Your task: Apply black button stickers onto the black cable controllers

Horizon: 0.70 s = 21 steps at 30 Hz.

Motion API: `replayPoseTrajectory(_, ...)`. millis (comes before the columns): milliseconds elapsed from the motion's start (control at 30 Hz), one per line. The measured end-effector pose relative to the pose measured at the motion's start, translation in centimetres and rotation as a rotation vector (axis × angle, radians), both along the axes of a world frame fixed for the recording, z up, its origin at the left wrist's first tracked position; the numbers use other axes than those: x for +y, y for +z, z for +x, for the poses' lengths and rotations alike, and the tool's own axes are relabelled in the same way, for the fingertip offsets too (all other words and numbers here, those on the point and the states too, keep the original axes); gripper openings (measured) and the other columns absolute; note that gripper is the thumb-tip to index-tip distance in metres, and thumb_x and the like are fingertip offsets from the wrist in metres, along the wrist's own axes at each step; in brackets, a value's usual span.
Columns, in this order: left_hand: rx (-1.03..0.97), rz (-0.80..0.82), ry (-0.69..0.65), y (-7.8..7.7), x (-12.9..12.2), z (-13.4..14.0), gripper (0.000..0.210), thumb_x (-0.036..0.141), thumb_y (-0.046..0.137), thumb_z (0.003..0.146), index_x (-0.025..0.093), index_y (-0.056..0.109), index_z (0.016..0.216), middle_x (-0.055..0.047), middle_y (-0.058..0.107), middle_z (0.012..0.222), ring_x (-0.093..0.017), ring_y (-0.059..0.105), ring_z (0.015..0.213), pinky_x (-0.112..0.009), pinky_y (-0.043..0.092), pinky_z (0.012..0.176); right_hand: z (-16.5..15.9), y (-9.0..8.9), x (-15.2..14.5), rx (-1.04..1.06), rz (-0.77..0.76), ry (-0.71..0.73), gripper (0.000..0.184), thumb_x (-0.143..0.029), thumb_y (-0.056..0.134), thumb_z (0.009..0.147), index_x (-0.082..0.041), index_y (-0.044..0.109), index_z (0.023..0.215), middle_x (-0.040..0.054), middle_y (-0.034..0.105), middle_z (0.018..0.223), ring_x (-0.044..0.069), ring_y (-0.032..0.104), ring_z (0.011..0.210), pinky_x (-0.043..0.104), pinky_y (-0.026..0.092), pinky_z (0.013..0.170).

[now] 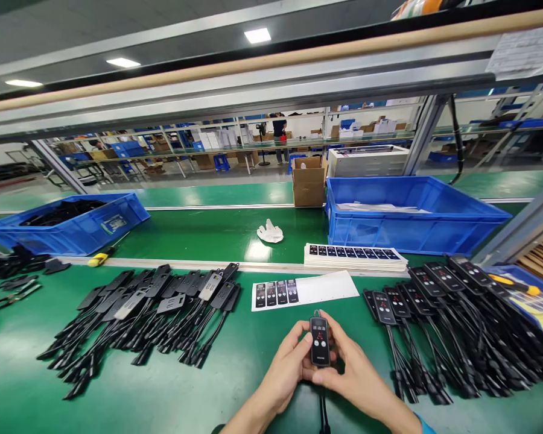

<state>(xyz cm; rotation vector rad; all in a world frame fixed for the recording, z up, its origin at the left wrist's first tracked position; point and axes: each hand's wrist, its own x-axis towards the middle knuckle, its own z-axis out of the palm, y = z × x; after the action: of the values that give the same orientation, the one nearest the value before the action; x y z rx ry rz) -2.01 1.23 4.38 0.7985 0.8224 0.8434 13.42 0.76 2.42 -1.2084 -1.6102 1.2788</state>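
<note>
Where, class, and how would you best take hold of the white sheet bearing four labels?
Probably pinch the white sheet by its blank right end, coming from the right: the four labels fill the left end, so a pinch there should miss them. It lies nearly flat on the green table, so easing up an edge first may help.

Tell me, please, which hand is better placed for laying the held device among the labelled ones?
Probably the right hand: it grips the black device and is nearer the labelled devices on its own side. The left hand, also on the device, is farther from them.
</note>
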Motion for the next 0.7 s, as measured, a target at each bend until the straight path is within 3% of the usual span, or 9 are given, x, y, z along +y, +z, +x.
replayPoseTrajectory(100,0.075,0.051,-0.003,-0.2,-0.1,0.2,0.041,0.049,0.056,0.084,0.019,0.043,0.109,-0.003,0.068,0.075,-0.017,0.069,0.061,-0.023,0.052,0.054,0.2,-0.2,0.2,0.053,0.028,-0.017,0.055,-0.038,0.047,0.09,-0.023,0.036,0.142,0.0086,0.061,0.122,0.022,0.058,0.111,0.037,0.047,0.094)
replayPoseTrajectory(333,0.171,0.185,-0.02,-1.6,-0.1,0.6,0.043,0.055,0.055,0.083,0.019,0.041,0.102,0.001,0.063,0.058,-0.016,0.065,0.048,-0.022,0.047,0.046,-0.4,-0.7,0.0,-0.074,0.177,-0.118,0.047,-0.036,0.041,0.092,-0.02,0.046,0.136,0.0113,0.066,0.115,0.023,0.064,0.098,0.037,0.05,0.089)
replayPoseTrajectory(433,0.1,0.11,0.032,-1.5,0.1,0.6,0.045,0.054,0.058,0.081,0.019,0.043,0.105,-0.002,0.067,0.071,-0.015,0.065,0.054,-0.022,0.047,0.05,-0.7,-1.1,-0.4,-0.18,0.251,-0.161,0.053,-0.036,0.046,0.089,-0.022,0.04,0.14,0.0105,0.062,0.12,0.025,0.061,0.106,0.038,0.051,0.09)
replayPoseTrajectory(567,-0.056,0.063,0.009,-1.0,0.4,0.2,0.062,0.058,0.049,0.084,0.02,0.033,0.13,-0.007,0.069,0.088,-0.019,0.068,0.075,-0.032,0.051,0.07,-0.7,-1.0,-0.1,-0.349,0.432,-0.169,0.063,-0.03,0.054,0.085,-0.022,0.032,0.144,0.01,0.053,0.13,0.025,0.053,0.117,0.035,0.05,0.094)
replayPoseTrajectory(633,0.024,0.133,-0.022,-0.9,0.5,-0.3,0.065,0.06,0.043,0.086,0.02,0.028,0.136,-0.011,0.067,0.099,-0.021,0.067,0.079,-0.038,0.051,0.075,0.2,-0.5,0.8,-0.458,0.511,-0.203,0.051,-0.027,0.048,0.087,-0.019,0.04,0.138,0.0113,0.054,0.128,0.024,0.054,0.116,0.035,0.049,0.096)
replayPoseTrajectory(700,0.296,0.317,-0.007,-0.9,0.7,-1.0,0.058,0.054,0.044,0.088,0.022,0.034,0.135,-0.013,0.063,0.11,-0.022,0.065,0.085,-0.041,0.049,0.081,2.0,0.2,1.8,-0.627,0.548,-0.288,0.044,-0.025,0.043,0.088,-0.013,0.048,0.13,0.0154,0.056,0.122,0.026,0.057,0.11,0.037,0.049,0.094)
